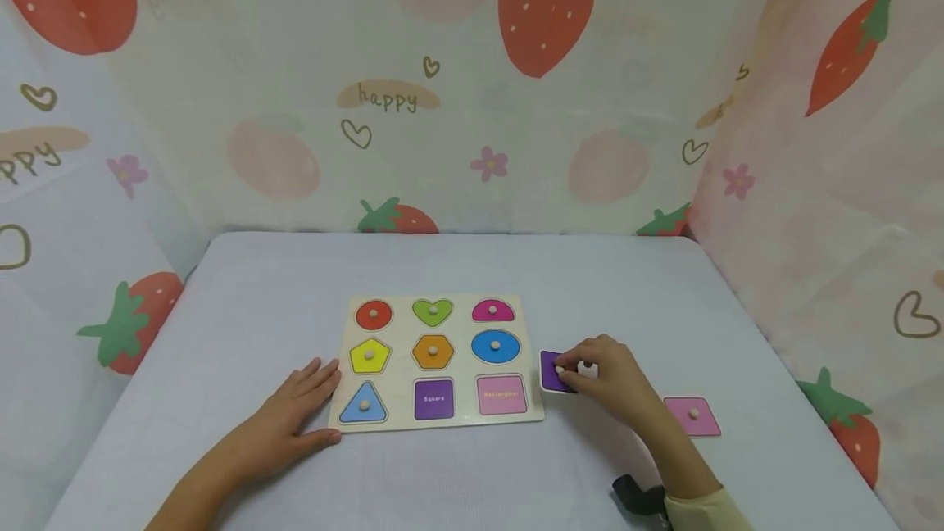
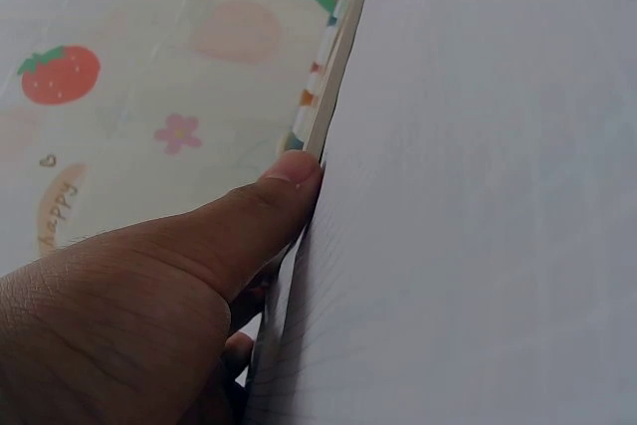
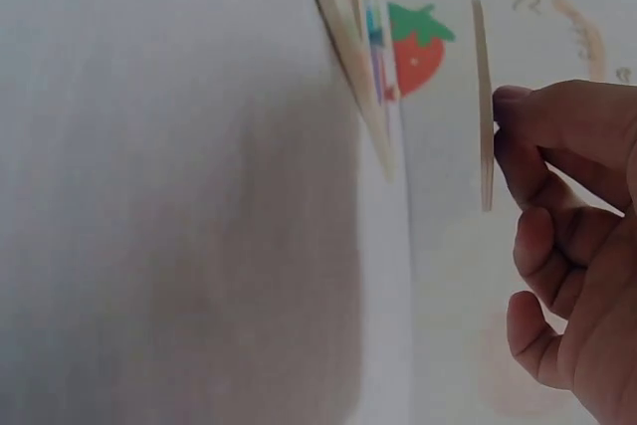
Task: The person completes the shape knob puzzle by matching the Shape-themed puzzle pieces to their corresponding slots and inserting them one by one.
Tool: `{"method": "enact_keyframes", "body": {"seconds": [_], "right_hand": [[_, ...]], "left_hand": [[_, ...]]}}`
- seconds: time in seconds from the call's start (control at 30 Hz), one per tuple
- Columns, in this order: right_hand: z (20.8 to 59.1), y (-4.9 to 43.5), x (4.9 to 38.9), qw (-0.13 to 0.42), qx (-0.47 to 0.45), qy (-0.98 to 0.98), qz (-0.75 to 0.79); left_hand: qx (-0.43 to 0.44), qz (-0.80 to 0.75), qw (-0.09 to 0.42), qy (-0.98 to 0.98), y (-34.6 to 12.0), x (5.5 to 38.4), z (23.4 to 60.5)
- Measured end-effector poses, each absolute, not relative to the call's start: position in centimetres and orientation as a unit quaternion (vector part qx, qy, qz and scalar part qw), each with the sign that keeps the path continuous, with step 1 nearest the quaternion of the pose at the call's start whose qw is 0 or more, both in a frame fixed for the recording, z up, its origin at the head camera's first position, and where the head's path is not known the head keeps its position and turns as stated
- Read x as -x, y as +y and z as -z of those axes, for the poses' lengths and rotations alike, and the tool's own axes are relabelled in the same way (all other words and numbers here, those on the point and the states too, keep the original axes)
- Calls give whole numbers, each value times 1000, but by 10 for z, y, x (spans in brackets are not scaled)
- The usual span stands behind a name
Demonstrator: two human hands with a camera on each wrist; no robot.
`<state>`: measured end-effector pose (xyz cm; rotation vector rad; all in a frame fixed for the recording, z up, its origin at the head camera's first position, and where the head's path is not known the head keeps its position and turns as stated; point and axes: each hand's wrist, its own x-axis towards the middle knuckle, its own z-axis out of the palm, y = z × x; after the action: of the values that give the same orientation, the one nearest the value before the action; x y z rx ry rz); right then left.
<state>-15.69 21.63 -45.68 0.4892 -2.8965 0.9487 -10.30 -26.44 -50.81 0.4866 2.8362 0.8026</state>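
Observation:
A wooden knob puzzle board lies on the white table, with several coloured shapes seated in it. Two recesses stand bare of pieces: a purple one marked Square and a pink one marked Rectangular. My right hand pinches the knob of a purple square piece just right of the board; in the right wrist view that piece appears edge-on, raised off the table. With fingers extended, my left hand touches the board's left edge; its thumb lies against that edge in the left wrist view.
A pink rectangle piece with a knob lies on the table, to the right of my right hand. Near the right sleeve is a black object. Strawberry-patterned sheets surround the table at the back and sides.

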Motion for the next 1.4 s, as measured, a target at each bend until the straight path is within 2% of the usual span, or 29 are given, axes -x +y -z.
{"method": "enact_keyframes", "body": {"seconds": [0.43, 0.87, 1.4], "right_hand": [[451, 164, 162, 24, -187, -928, -321], [456, 112, 167, -26, -240, -922, -303], [464, 84, 169, -16, -297, -915, -272]], "left_hand": [[-162, -261, 77, 948, -264, 105, 510], [-155, -249, 85, 952, -266, 105, 509], [-150, -249, 91, 953, -266, 103, 506]]}}
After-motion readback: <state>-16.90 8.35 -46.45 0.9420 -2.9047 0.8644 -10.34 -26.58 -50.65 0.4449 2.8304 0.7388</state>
